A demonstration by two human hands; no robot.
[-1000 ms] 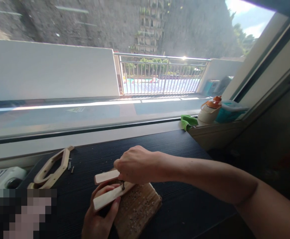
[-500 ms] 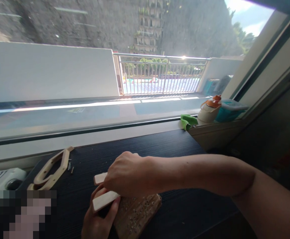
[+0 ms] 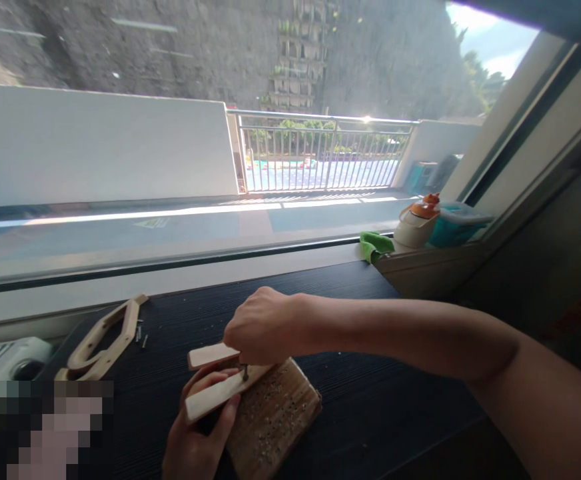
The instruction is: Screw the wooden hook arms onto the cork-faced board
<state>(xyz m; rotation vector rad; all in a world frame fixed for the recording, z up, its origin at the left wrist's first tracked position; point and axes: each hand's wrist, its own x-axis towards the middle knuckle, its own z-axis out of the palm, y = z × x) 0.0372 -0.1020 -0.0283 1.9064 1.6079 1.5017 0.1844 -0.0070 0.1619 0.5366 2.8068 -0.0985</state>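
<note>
My left hand [image 3: 200,420] is closed around a pale wooden piece [image 3: 215,397] with two parallel bars, its thumb against the near bar. Under the piece's right end lies a brown wooden block [image 3: 275,420] dotted with many small holes. My right hand [image 3: 263,327] is a fist above the bars. Below it shows a thin dark metal shaft [image 3: 245,372], upright, its lower end at the near bar. The fist hides whatever handle it has.
Left on the dark table [image 3: 370,393] lies a looped pale wooden frame [image 3: 120,333] with several loose screws [image 3: 139,330] beside it. A white striped device [image 3: 10,357] stands at the far left. A green cloth [image 3: 375,247] and an orange-topped bottle [image 3: 415,223] are on the windowsill.
My right hand has risen and shifted slightly right, uncovering the metal shaft and more of the wooden bars and block. My left hand keeps its grip in place.
</note>
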